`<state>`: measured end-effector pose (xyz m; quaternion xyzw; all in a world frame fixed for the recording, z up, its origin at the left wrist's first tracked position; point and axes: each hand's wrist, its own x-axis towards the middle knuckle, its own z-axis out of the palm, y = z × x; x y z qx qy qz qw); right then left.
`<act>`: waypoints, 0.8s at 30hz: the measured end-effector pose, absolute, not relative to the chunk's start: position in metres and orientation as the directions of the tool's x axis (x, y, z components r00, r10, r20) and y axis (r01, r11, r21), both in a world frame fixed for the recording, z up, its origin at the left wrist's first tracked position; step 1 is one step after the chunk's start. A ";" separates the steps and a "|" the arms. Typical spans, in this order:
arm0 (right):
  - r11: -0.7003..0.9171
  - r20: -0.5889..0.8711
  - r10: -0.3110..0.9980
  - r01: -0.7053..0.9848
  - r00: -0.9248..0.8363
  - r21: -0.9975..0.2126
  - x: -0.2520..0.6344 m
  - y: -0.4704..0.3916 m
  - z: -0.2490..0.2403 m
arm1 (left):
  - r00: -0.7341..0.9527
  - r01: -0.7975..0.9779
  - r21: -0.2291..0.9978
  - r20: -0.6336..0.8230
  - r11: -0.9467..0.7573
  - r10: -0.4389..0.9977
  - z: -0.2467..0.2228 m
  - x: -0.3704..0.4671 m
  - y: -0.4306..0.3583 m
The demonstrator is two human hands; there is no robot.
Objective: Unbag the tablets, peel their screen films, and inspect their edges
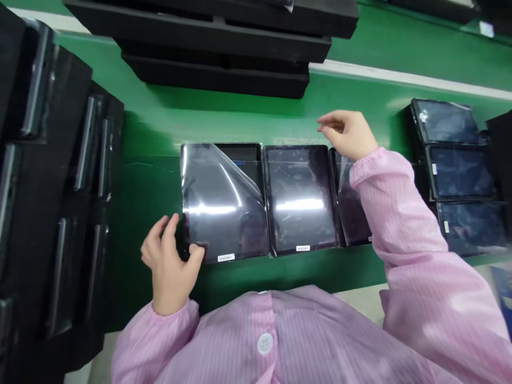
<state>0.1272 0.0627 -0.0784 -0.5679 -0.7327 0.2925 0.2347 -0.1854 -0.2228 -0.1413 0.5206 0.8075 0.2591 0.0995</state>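
Three tablets on a green desk

The leftmost tablet has clear film lifted at upper right. Left hand at the tablet's lower left, fingers spread, empty. Right hand above the desk, fingers curled; any hold unclear.

The right sleeve partly hides one tablet; the white labels are too small to read.

Left fingers spread, right fingers curled inward
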 end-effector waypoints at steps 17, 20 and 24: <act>0.550 0.116 0.764 0.546 -0.635 -0.632 0.164 0.005 -0.081 | 0.188 0.946 0.197 0.305 -0.255 0.933 -0.122 -0.089 -0.182; 0.414 0.012 0.722 0.417 -0.692 -0.809 0.184 -0.006 -0.068 | 0.201 0.950 0.173 0.294 -0.259 0.934 -0.119 -0.089 -0.180; 0.218 0.020 0.766 0.232 -0.642 -0.948 0.213 -0.002 -0.067 | 0.252 0.942 0.150 0.268 -0.299 0.930 -0.113 -0.092 -0.181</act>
